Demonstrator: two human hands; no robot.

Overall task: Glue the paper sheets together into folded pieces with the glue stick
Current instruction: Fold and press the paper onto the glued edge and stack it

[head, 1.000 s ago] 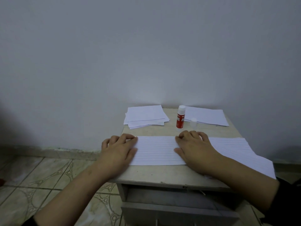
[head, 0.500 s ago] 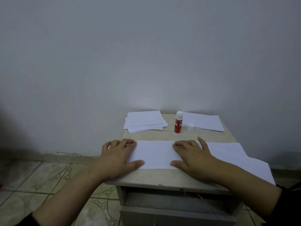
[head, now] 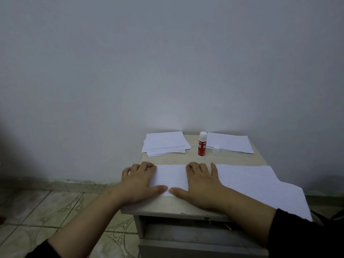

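Pressing down on a long strip of lined paper [head: 172, 176], two bare hands lie flat on a small beige desk [head: 197, 205] set against a plain grey wall. Left hand [head: 140, 180] covers the strip's left end at the desk's left edge, fingers straight and spread, thumb stretched inward along the near edge of the paper. Right hand [head: 201, 180] lies just beside it, also flat with fingers extended, thumb pointing toward the other thumb; the two thumb tips are close but not touching. Neither hand grips anything. Flat palms like this look meant to smooth the paper and seat a glued fold, though no glue is visible. To the right the lined paper runs on past the desk's right edge and hangs over it. Along the far edge, a red and white glue stick [head: 202, 144] stands upright in the middle, uncapped, its clear cap [head: 216, 148] just beside it on the right. A stack of white sheets [head: 164, 143] sits at the far left corner, another sheet [head: 229, 142] at the far right corner
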